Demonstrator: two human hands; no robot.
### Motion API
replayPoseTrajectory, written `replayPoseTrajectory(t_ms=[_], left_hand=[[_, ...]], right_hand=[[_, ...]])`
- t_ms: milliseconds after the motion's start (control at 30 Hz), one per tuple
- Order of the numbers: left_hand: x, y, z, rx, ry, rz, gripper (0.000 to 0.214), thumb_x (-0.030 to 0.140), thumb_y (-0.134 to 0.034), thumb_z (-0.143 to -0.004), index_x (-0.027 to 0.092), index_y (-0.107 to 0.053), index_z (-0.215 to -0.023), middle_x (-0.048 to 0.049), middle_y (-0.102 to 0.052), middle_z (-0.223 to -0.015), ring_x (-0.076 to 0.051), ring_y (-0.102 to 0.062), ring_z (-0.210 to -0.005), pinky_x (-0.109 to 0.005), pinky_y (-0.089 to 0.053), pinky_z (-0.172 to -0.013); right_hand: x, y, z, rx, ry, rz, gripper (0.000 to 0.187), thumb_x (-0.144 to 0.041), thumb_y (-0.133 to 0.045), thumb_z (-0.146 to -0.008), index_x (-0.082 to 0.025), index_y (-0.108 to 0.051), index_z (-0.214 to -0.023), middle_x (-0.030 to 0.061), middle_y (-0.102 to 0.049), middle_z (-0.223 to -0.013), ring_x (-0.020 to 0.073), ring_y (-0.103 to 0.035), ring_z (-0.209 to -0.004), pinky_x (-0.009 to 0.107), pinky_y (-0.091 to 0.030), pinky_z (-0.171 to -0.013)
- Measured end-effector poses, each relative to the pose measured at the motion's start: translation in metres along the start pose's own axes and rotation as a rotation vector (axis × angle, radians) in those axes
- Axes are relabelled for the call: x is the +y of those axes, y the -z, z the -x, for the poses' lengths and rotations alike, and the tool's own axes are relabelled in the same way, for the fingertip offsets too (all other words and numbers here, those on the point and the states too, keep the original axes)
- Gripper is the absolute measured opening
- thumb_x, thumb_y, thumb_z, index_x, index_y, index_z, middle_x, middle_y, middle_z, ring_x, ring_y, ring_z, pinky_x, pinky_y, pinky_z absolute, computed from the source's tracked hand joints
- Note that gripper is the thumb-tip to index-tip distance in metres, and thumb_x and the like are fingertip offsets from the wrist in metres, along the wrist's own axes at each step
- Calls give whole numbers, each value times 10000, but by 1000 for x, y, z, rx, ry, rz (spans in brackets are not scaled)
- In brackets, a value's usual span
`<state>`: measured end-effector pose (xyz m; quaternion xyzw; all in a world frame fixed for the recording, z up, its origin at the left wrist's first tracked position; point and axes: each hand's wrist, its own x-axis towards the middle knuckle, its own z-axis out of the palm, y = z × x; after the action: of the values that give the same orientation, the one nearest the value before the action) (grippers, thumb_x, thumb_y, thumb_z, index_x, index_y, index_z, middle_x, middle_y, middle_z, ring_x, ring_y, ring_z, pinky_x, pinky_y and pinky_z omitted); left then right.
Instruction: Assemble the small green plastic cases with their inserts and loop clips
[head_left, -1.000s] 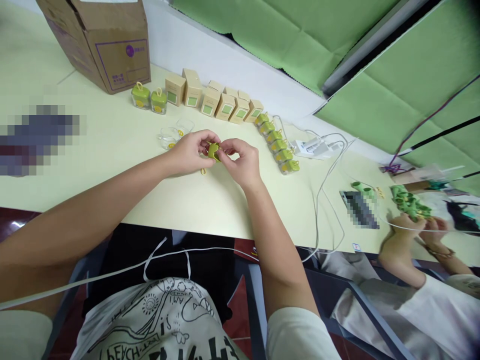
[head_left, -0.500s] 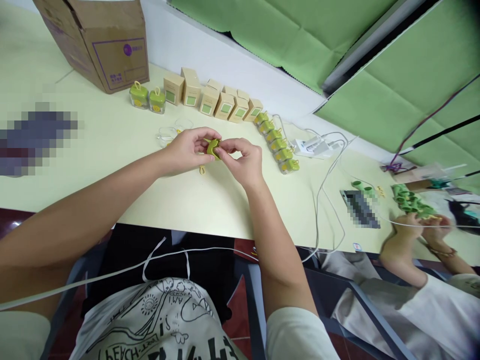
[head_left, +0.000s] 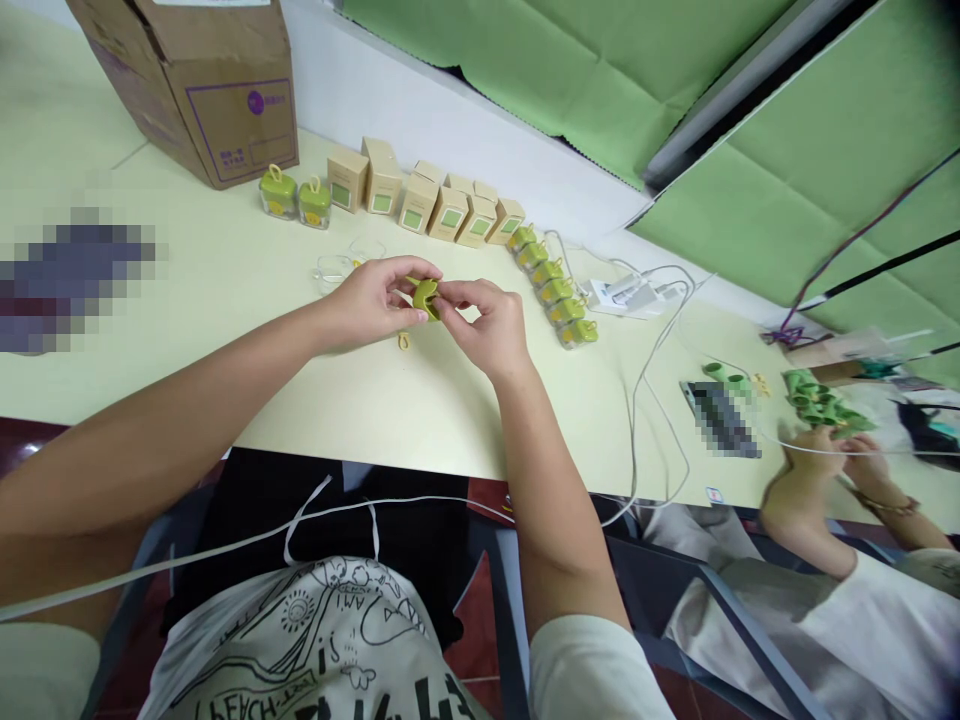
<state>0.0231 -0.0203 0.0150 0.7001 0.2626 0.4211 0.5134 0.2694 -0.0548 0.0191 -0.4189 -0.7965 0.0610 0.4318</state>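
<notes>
My left hand (head_left: 371,302) is closed around a small olive-green plastic lid (head_left: 424,297), its hollow side turned to the right. My right hand (head_left: 491,325) pinches at the lid's right edge; whether a small part sits between those fingertips is hidden. Just below the lid, a yellow loop (head_left: 404,341) lies on the table (head_left: 375,410). Clear plastic cups (head_left: 330,274) rest behind my left hand, partly covered by it.
Two green-lidded jars (head_left: 314,203) and several small cartons (head_left: 417,203) stand behind, beside a large cardboard box (head_left: 232,110). More jars (head_left: 557,288) line up at right, near white cables (head_left: 637,385) and a power strip (head_left: 626,295). A co-worker's hands (head_left: 817,450) handle green pieces farther right.
The lid has turned slightly in my fingers, showing more of its hollow side. My right hand has shifted a little; both hands keep their hold.
</notes>
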Motion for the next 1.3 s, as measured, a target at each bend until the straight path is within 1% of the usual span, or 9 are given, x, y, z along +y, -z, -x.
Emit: replayPoseTrajectory(t_ms=[200,433,533,733,867,1000,1133,1200,1300], left_hand=[[-1,-1,1,-16,-20,-4,571,270,-947,-819,212,-869,-1382,-126,-859,-1427,-325,-827,-1261,-543,-717,-1130],[-3,-2,1,-22,-27,27,570,266,-980,-809,218,-881,-1368,-109,-880,-1374,-328,-848,-1254,-594,-687,-1242],[-2,-3,2,-17,-26,40,549,263,-998,-806,218,-892,-1342,-109,-881,-1365,-333,-853,-1259,-621,-666,-1293],[-2,-2,4,-18,-11,40,564,279,-1016,-803,229,-900,-1353,-117,-875,-1399,-332,-852,-1250,-626,-682,-1273],[-1,-2,5,-18,-8,32,573,282,-1029,-804,222,-898,-1359,-120,-867,-1404,-325,-846,-1257,-627,-667,-1299],[-1,-2,5,-13,-1,33,582,284,-1019,-807,223,-899,-1374,-122,-867,-1430,-336,-845,-1290,-623,-663,-1313],[-2,1,3,-11,16,39,583,303,-1025,-808,242,-897,-1374,-118,-871,-1419,-356,-842,-1316,-626,-685,-1281],[-3,2,2,-22,12,28,585,311,-1028,-802,244,-903,-1369,-118,-871,-1404,-357,-845,-1299,-620,-699,-1257],[-4,5,1,-39,11,-3,587,321,-1018,-792,248,-910,-1364,-106,-876,-1378,-349,-847,-1275,-610,-705,-1244]], right_hand=[[1,-2,0,0,-19,-3,170,-252,-780,-1052,-283,-936,-1112,38,-916,-994,241,-802,-879,403,-673,-817],[-6,-1,-2,2,-37,-30,155,-246,-766,-1002,-267,-916,-1037,28,-907,-944,222,-782,-839,376,-650,-778],[-7,-1,-3,1,-49,-24,154,-246,-762,-995,-268,-911,-1026,27,-910,-936,224,-786,-845,375,-654,-787],[-7,-3,-2,-27,-89,3,123,-268,-806,-1005,-278,-921,-1048,28,-925,-967,229,-796,-854,399,-686,-854],[-9,-3,-2,-37,-114,19,110,-291,-813,-1005,-284,-918,-1037,31,-936,-978,239,-798,-862,406,-690,-863],[-11,0,-3,-55,-98,20,128,-297,-781,-1018,-284,-906,-1040,31,-932,-986,237,-792,-865,403,-682,-867],[-11,3,-3,-85,-41,20,183,-277,-745,-1044,-273,-912,-1121,38,-927,-1006,236,-793,-886,392,-659,-848],[-10,4,-2,-103,-15,51,207,-255,-734,-1057,-273,-914,-1158,41,-925,-1009,242,-797,-907,393,-651,-859],[-10,5,-1,-129,6,121,204,-233,-729,-1064,-280,-913,-1136,38,-917,-982,250,-790,-914,391,-631,-852]])
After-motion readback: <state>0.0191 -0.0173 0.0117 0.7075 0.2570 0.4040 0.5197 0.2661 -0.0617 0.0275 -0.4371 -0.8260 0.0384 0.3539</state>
